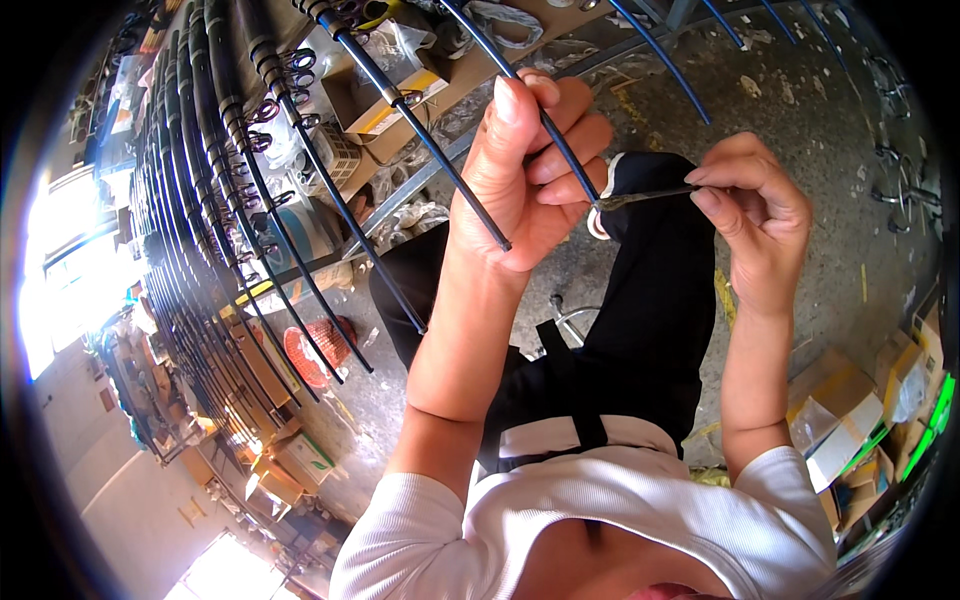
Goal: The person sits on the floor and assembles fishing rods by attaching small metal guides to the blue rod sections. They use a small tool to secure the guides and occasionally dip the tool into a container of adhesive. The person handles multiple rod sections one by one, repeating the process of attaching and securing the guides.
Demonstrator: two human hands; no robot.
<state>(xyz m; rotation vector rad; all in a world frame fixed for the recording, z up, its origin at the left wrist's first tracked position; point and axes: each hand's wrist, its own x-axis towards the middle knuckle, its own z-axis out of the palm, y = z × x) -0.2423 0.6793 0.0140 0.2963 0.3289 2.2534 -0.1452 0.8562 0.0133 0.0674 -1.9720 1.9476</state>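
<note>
A slim blue-black fishing rod section (492, 52) slants down from the top edge, its lower end near the middle of the view. My left hand (505, 175) is closed around it, thumb along one side and fingers curled over. Pinched between thumb and fingertips, a thin, dark, narrow tool (650, 196) extends from my right hand (755, 215). Its far tip meets the end of the held rod; whether it is a blade or a small brush I cannot tell. Another rod (430, 145) passes just left of my left hand, its lower end in front of that wrist.
Several rods with ring guides (268, 140) hang in a row at left. An open carton (385, 105) and plastic bags sit on a shelf beyond a metal rail (405, 205). A red basket (318, 350) stands on the floor. More boxes (840, 410) lie at lower right.
</note>
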